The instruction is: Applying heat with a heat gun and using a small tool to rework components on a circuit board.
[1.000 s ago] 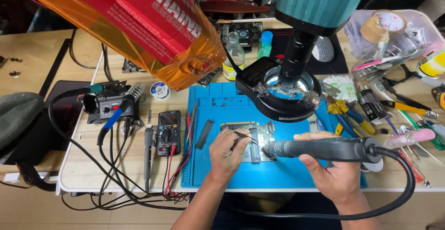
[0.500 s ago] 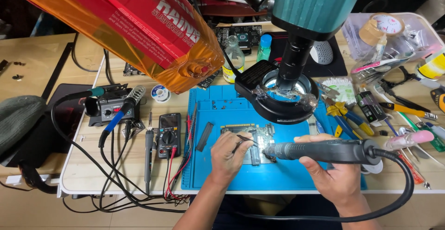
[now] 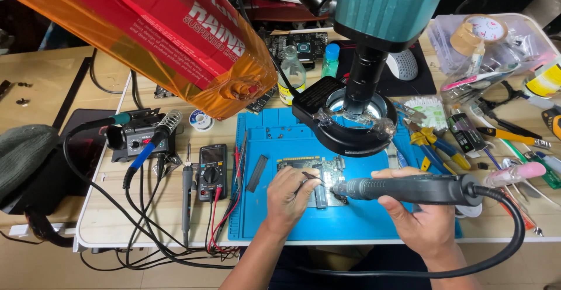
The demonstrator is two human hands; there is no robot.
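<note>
Rotary tool (image 3: 409, 189) lies level, tip pointing left.

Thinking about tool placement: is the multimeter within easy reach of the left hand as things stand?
Probably yes: the left hand rests near the multimeter, only bare mat edge and thin leads between them.

multimeter (image 3: 213, 171), soldering station (image 3: 139, 140), pliers (image 3: 435, 144), glass bottle (image 3: 291, 75)

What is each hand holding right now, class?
Left hand: closed on tweezers, resting at the circuit board.
Right hand: closed around the black handpiece.
</note>
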